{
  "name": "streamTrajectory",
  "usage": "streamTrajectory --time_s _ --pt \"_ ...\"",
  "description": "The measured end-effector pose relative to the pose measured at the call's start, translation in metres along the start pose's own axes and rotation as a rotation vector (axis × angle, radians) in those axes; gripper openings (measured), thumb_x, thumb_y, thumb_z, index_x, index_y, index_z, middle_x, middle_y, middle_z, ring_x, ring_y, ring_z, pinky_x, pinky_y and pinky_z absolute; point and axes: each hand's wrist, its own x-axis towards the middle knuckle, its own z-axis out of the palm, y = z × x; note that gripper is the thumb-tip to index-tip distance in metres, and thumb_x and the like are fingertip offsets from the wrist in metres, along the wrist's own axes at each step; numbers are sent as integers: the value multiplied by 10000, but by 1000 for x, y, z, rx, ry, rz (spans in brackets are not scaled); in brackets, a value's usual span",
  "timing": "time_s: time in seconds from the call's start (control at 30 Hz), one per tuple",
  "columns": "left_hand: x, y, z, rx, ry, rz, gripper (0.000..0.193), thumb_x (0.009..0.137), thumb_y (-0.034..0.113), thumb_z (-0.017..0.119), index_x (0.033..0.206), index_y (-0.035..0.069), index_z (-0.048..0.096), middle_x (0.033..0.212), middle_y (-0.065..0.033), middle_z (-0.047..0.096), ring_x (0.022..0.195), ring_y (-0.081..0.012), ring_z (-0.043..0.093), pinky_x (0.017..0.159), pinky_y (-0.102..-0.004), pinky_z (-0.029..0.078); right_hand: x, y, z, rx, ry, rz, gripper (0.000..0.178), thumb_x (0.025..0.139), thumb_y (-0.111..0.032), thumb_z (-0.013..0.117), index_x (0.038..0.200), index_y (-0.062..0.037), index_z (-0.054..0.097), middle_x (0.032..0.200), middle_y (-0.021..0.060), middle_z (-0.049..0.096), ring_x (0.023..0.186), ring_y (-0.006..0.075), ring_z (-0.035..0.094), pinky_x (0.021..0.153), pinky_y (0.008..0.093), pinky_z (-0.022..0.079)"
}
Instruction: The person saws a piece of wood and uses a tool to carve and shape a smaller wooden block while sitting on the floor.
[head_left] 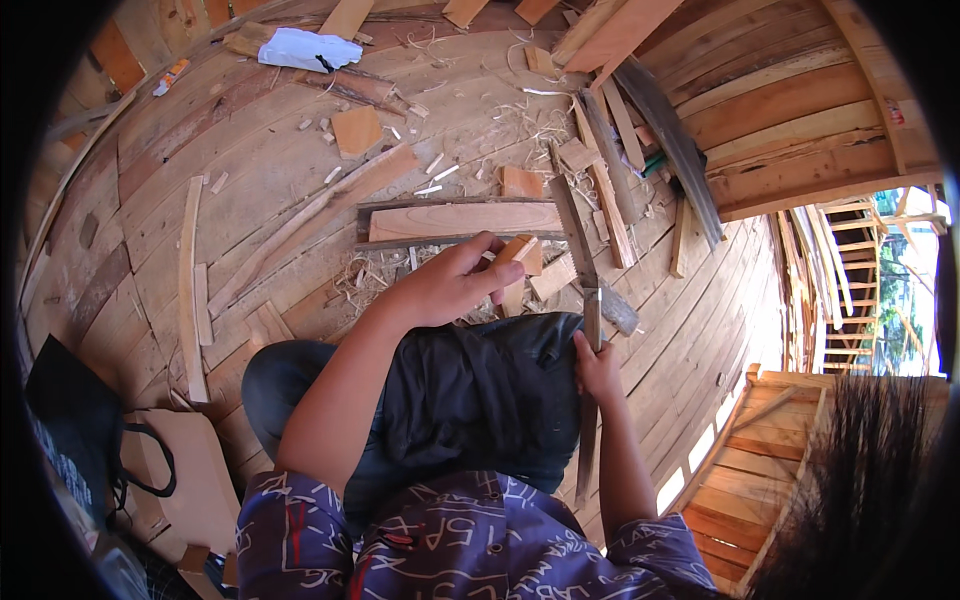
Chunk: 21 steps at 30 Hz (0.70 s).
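Note:
My left hand (450, 275) is raised above my lap, its fingers closed around a small, pale wood block (517, 248). Closed around the shaft of a long-handled knife (575, 230) is my right hand (598, 368), beside my right knee. The dark, narrow blade points away from me, just right of the block and apart from it. Its long handle runs back along my right forearm. Just beyond the left hand, a flat reddish board (465, 221) lies in a dark wooden frame or trough on the floor. The left fingertips partly hide the block.
Curly shavings (365, 285) and offcuts litter the plank floor. A long wood strip (192, 290) lies at left, near a black bag (70, 430) and cardboard box (190, 480). Dark planks (665, 130) lean at the upper right. A pale blue sheet (308, 50) lies at the far side.

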Motion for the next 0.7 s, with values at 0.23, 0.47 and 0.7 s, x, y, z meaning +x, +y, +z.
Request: streamTrajectory --time_s 0.23,0.47,0.7 --pt "6 -2 9 184 273 259 494 842 339 746 1158 33 523 936 -122 660 883 -201 624 825 -328 463 8 -7 -9 143 -124 108 473 963 -435 592 689 -68 476 476 51 467 335 164 461 324 320 422" --pt "7 1 15 703 592 534 561 693 269 854 1125 78 551 953 -116 679 908 -292 642 941 -404 390 11 -11 -12 167 -181 112 476 967 -428 582 686 -61 468 477 67 472 344 185 474 332 338 426" --pt "8 -2 16 845 600 746 481 698 241 844 1083 99 592 930 -69 672 899 -255 639 924 -396 399 9 -7 -12 193 -178 98 475 966 -422 585 684 -57 470 480 73 484 346 186 481 332 333 424"
